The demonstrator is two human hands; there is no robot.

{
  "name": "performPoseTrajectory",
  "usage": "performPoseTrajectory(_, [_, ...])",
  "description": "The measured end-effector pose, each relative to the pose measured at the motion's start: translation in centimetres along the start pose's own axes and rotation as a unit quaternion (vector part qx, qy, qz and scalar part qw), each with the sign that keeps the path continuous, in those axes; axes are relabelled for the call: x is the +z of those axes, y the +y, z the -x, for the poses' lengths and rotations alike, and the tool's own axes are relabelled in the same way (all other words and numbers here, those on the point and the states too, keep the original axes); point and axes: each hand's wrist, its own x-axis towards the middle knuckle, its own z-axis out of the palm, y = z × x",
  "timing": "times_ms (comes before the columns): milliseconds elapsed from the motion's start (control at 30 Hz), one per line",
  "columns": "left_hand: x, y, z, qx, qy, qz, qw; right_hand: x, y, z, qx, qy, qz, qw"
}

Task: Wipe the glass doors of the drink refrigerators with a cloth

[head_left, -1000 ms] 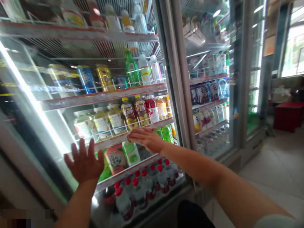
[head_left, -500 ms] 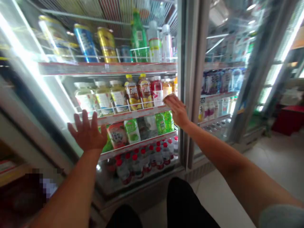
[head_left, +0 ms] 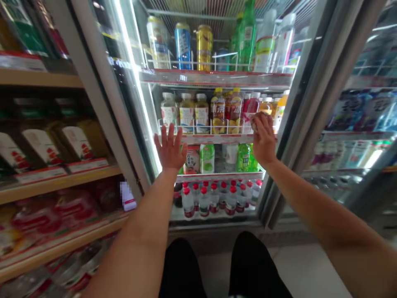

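The left hand (head_left: 170,152) is facing the door (head_left: 322,82), fingers spread wide, holding nothing visible. The right hand (head_left: 264,140) is showing half-bent fingers; whether it is gripping the blurred brownish patch at its fingertips is unclear. Light, even pressure would be suiting any glass contact, itself uncertain. Beyond, the red bottle (head_left: 253,102) is standing on the shelf (head_left: 217,139), beside yellow-capped bottles (head_left: 218,108).

Both forearms (head_left: 139,236) extended forward, left hand (head_left: 170,151) open, fingers spread upward; right hand (head_left: 263,140) has fingers together, bent.
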Motion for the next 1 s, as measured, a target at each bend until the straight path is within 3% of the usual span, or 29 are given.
performPoseTrajectory(67, [0.1, -0.1, 0.0, 0.006, 0.005, 0.011, 1.000, 1.2, -2.2, 0.5, -0.022, -0.031, -0.016, 0.999])
performPoseTrajectory(167, [0.2, -0.2, -0.1, 0.009, 0.011, 0.031, 0.999, 2.8, -5.3, 1.8, -0.084, -0.124, -0.046, 0.988])
performPoseTrajectory(233, [0.2, -0.3, -0.1, 0.007, 0.013, 0.042, 0.999, 3.7, -6.6, 1.1, -0.102, -0.150, -0.058, 0.982])
performPoseTrajectory(367, [0.3, -0.4, -0.1, 0.021, 0.024, 0.027, 0.999, 5.1, -8.1, -2.1, -0.072, -0.109, -0.069, 0.989])
performPoseTrajectory(467, [0.4, -0.5, 0.0, 0.035, 0.027, 0.014, 0.999, 6.0, -9.6, -1.7, -0.059, -0.106, -0.081, 0.989])
performPoseTrajectory(633, [0.4, -0.5, 0.1, 0.028, 0.031, 0.008, 0.999, 6.7, -11.7, 0.3, -0.213, -0.239, -0.106, 0.941])
performPoseTrajectory(833, [0.2, -0.4, 0.3, 0.033, 0.049, -0.019, 0.998, 8.5, -13.3, -2.9, -0.110, -0.109, -0.090, 0.984])
performPoseTrajectory(900, [0.0, -0.3, 0.3, 0.022, 0.038, -0.014, 0.999, 9.0, -14.2, -2.3, -0.130, -0.115, -0.097, 0.980])
performPoseTrajectory(1000, [-0.2, -0.3, 0.3, 0.015, 0.024, -0.012, 1.000, 9.0, -14.7, -1.3, -0.197, -0.176, -0.103, 0.959])
